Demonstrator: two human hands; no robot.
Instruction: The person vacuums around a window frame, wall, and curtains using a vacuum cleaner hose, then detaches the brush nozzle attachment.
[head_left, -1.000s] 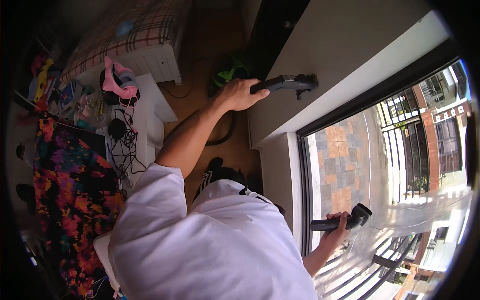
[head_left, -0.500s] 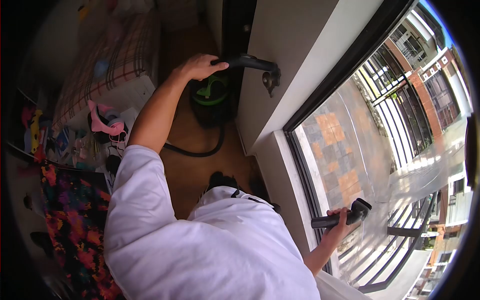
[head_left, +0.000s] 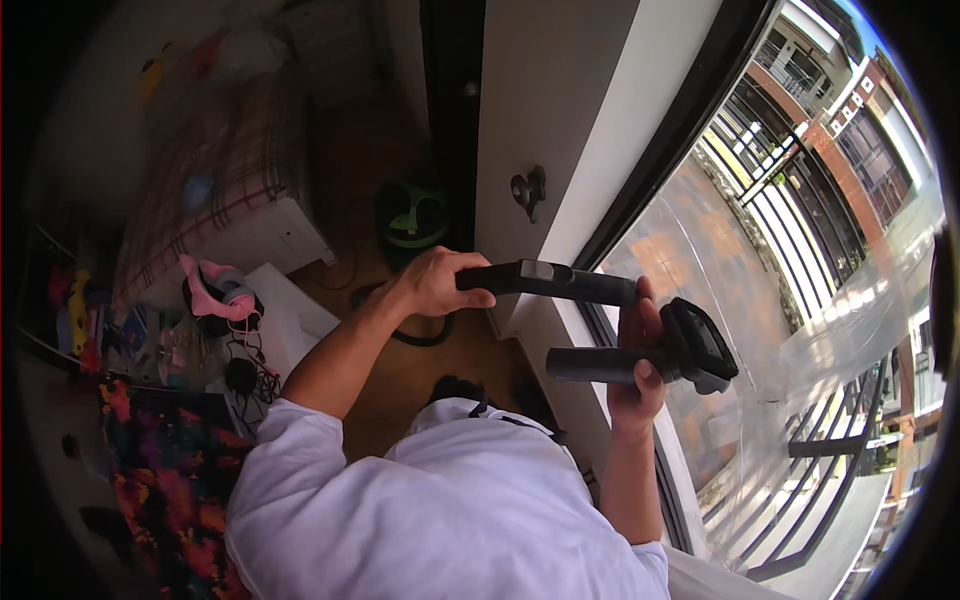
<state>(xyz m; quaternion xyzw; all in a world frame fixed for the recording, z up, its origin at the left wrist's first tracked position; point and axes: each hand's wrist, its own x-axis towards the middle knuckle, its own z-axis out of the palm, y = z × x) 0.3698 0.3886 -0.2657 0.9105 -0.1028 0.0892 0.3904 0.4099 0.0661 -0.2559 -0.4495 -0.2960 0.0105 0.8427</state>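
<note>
My left hand point(head_left: 436, 283) is closed around the black vacuum hose handle point(head_left: 540, 278), which points right toward the window. A black brush nozzle point(head_left: 700, 350) with a short tube is gripped in my right hand point(head_left: 637, 375), thumb in front of it. The handle's open end reaches the fingertips of my right hand, just above the nozzle's tube, and the two pieces lie nearly parallel, not joined. On the floor beyond stands the vacuum cleaner point(head_left: 412, 220) with its green top, in shade.
To the right is a black-framed window point(head_left: 690, 100) with plastic film, bars outside. A door knob point(head_left: 527, 190) juts from the white door ahead. At left are a plaid-covered bed point(head_left: 210, 220), pink headphones point(head_left: 222, 290) with cables, and a colourful patterned cloth point(head_left: 160, 480).
My left hand has brought the hose handle down and right, away from the door knob. My right hand has raised the brush nozzle up and left, so both pieces are now close together.
</note>
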